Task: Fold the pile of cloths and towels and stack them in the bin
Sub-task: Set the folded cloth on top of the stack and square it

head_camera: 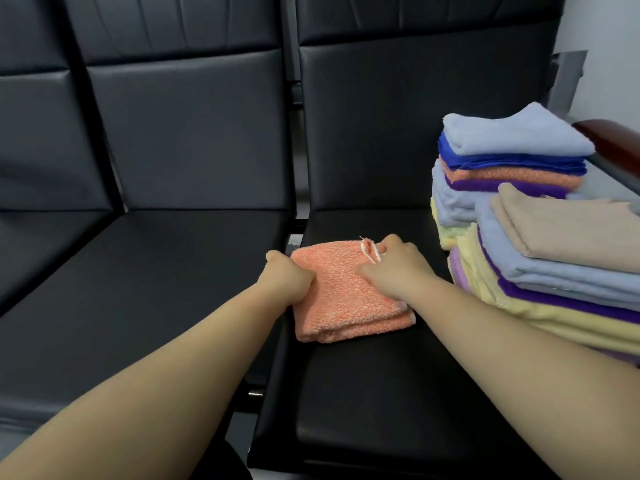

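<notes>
A folded orange towel (346, 299) lies on the black seat (374, 403) in the middle of the view. My left hand (289, 277) grips its left edge with curled fingers. My right hand (394, 265) lies on the towel's far right part, fingers curled at the white-hemmed corner. To the right stand two stacks of folded cloths: a far stack (509, 157) topped by a light blue towel, and a near stack (561, 265) topped by a beige cloth. No bin is in view.
Black padded seats (138, 271) with high backrests run leftwards. A gap with a metal frame separates the two seats. A brown wooden armrest (609, 136) sits at the far right, behind the stacks.
</notes>
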